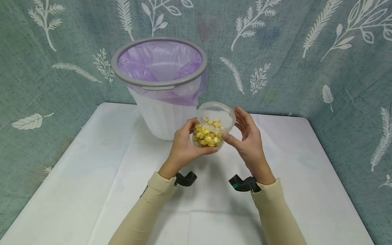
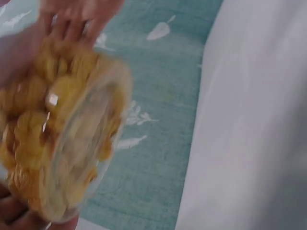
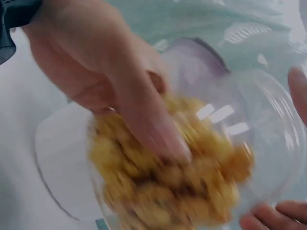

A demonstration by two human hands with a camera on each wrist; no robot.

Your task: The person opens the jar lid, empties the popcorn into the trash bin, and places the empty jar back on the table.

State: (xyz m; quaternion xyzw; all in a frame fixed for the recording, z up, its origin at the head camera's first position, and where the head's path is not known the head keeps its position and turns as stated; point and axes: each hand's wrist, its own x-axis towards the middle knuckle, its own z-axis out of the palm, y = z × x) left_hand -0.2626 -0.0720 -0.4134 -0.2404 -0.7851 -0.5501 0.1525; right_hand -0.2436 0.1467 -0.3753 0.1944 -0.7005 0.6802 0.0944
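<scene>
A clear plastic jar of popcorn is held up over the table, tilted, its round top towards the right hand. The left hand grips the jar's lower part, thumb along the near side and fingers behind. At the rim of the top, the right hand curls its thumb and fingers around the edge. Yellow popcorn fills the lower part, and the base shows in the left wrist view. In the right wrist view the left thumb lies across the jar wall; that view is blurred.
Behind the hands, to the left, stands a white bin with a grey rim and a purple liner bag. A white cloth covers the table. Green leaf-patterned fabric hangs around the back and sides.
</scene>
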